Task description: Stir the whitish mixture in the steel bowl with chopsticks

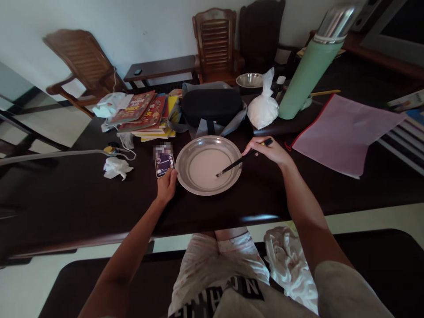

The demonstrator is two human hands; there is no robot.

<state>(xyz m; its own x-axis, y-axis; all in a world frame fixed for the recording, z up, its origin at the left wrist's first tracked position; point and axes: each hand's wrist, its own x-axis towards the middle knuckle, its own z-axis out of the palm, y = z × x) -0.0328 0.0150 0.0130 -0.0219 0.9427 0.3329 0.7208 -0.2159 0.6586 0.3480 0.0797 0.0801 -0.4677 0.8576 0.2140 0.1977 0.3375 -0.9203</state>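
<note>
A round metal plate [185,179] holding a whitish liquid sits on the dark table [66,198] in front of me. My right hand [270,152] grips dark chopsticks [240,161] whose tips dip into the liquid right of the plate's middle. My left hand [166,185] rests against the plate's left rim, fingers curled on the edge. A phone [163,162] with a lit screen lies just beyond my left hand, touching it or nearly so.
Behind the plate lie a black bag [212,106], stacked books [142,115], a tied white plastic bag [263,108], a green thermos [308,66] and a small metal bowl [249,80]. A pink mesh pouch [344,132] is at right, crumpled tissue [116,168] at left. Wooden chairs [215,42] stand behind.
</note>
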